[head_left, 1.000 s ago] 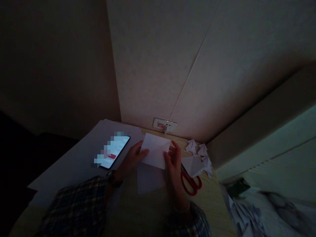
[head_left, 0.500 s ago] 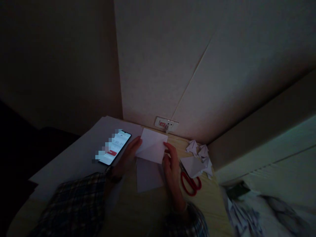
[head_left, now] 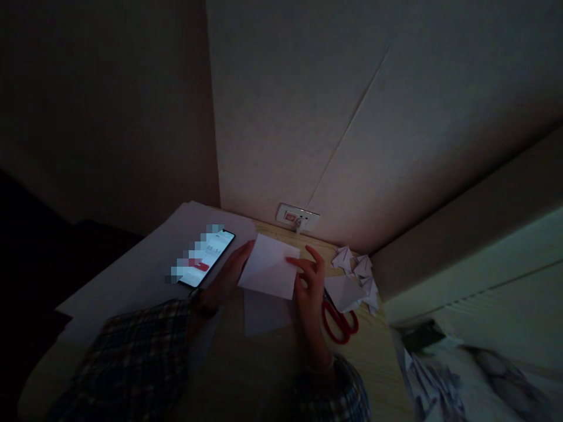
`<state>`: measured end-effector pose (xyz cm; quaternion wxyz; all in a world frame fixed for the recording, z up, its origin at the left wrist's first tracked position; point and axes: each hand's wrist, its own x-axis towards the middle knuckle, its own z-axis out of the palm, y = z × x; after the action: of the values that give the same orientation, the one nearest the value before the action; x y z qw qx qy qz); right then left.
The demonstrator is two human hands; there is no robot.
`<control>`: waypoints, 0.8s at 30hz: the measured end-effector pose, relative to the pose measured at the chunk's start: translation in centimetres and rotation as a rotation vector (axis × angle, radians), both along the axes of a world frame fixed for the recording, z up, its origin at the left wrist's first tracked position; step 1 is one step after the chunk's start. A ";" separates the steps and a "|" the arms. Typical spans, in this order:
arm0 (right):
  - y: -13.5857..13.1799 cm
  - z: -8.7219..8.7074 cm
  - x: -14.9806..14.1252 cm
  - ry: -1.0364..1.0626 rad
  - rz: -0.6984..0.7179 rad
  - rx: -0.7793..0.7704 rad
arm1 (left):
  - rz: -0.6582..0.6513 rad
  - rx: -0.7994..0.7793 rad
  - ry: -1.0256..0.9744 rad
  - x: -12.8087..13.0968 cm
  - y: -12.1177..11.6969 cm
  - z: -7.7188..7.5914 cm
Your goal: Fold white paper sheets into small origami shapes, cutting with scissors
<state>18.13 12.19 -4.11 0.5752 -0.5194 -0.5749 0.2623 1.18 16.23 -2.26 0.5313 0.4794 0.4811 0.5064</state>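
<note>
A white square of paper (head_left: pixel 271 266) is held slightly above the wooden table, tilted. My left hand (head_left: pixel 231 272) grips its left edge, with the fingertips partly hidden behind it. At the right edge, my right hand (head_left: pixel 309 281) pinches the paper, one finger laid on top and another raised off it. Below lies a second paper sheet (head_left: pixel 267 316), partly covered by the first. Just right of my right hand are red-handled scissors (head_left: pixel 341 325), their blades partly under a loose piece of paper (head_left: pixel 343 293).
Several folded paper pieces (head_left: pixel 363 266) sit at the table's right back corner. A lit phone (head_left: pixel 209 258) showing a timer rests on large white sheets (head_left: pixel 145 266) at left. Behind the table, a wall socket (head_left: pixel 298 217) holds a plug. Blurred items (head_left: pixel 433 381) lie lower right.
The paper square has shifted slightly toward me and turned a little. My right hand's finger has moved onto its surface, while another finger has lifted. The view has moved slightly.
</note>
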 end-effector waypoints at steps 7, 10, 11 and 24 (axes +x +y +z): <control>0.3 -0.1 0.2 0.103 0.016 -0.025 | -0.195 -0.073 -0.152 -0.1 -0.4 0.9; 0.6 0.1 0.4 0.084 -0.066 -0.030 | -0.174 -0.006 -0.125 -0.1 -0.3 1.3; 0.7 0.1 0.5 0.088 -0.080 -0.044 | -0.185 0.000 -0.127 -0.1 -0.3 1.4; 0.2 1.3 -0.1 0.373 -0.185 -0.049 | -0.323 -0.134 -0.088 0.3 -0.2 -0.2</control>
<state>18.05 12.37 -2.77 0.6804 -0.5265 -0.4018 0.3136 1.53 16.06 -2.51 0.6571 0.4911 0.4068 0.4019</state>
